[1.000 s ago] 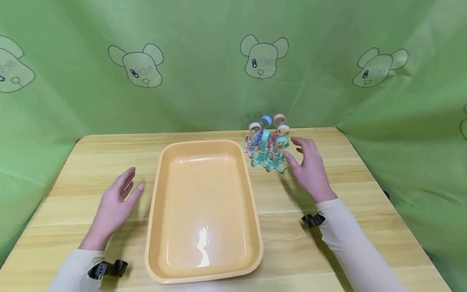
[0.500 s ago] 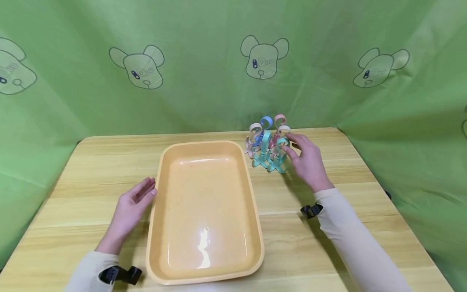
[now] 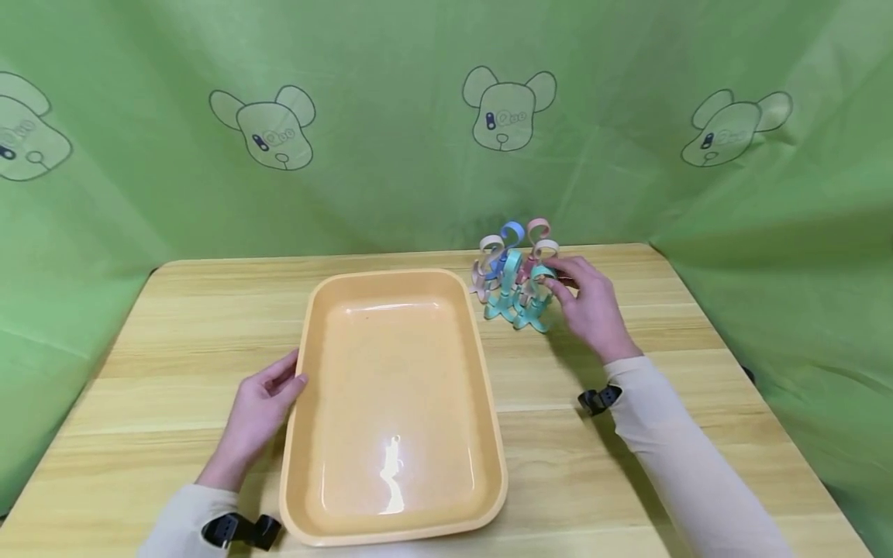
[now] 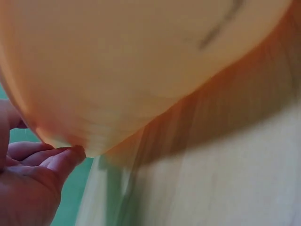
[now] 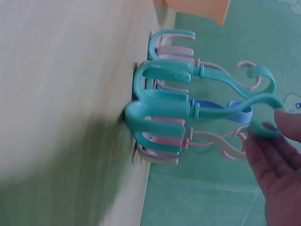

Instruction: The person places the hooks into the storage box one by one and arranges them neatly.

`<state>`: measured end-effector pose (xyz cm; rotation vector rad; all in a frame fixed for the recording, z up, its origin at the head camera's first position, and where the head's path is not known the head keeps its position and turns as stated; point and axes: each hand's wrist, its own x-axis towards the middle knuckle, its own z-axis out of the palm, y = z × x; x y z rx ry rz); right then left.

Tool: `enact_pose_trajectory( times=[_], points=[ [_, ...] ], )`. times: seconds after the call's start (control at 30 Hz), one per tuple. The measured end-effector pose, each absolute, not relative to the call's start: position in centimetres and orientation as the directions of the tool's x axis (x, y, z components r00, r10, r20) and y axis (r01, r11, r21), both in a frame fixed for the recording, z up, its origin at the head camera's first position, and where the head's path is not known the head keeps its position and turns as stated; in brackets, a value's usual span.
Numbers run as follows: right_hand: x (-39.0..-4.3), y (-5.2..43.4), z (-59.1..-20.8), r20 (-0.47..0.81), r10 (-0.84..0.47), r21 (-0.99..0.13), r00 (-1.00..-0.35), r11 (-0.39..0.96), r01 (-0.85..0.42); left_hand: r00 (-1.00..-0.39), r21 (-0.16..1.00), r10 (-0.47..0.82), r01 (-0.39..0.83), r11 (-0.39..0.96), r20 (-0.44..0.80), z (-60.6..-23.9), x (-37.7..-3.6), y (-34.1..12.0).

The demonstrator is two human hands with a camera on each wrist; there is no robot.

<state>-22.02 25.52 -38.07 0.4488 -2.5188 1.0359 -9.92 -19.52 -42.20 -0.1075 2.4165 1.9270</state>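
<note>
My right hand [image 3: 591, 304] pinches the top of the teal hook [image 3: 532, 298], just right of the tray [image 3: 481, 364]. Lift it straight up (others crowd close). My left hand [image 3: 261, 404] touches the tray's left rim with relaxed fingers, steadying it on the counter [image 3: 174, 325].

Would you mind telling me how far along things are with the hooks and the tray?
Nothing is moved yet: the tray holds nothing. In hand: the right hand touches the top of the nearest teal hook, while the left hand rests on the tray's edge. All the hooks are standing in their cluster beside it.
</note>
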Motion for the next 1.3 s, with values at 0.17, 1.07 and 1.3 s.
enact_pose_trajectory(
  times=[0.17, 1.07, 1.3],
  points=[
    [-21.8, 25.7, -38.1, 0.477, -0.151, -0.606, -0.866, 0.657, -0.448, -0.997, 0.97, -0.038, -0.072, 0.233, -0.065, -42.4, -9.7, -19.5],
    [-18.5, 24.9, -32.4, 0.517, -0.118, -0.682, -0.848, 0.542, -0.491, -0.998, 0.96, -0.037, -0.062, 0.272, -0.054, -42.6, -9.7, -19.2],
    [-17.1, 22.6, -30.2, 0.507, -0.149, -0.708, -0.849, 0.49, -0.509, -0.997, 0.953, -0.058, -0.059, 0.298, -0.044, -42.7, -9.7, -19.0]
  ],
)
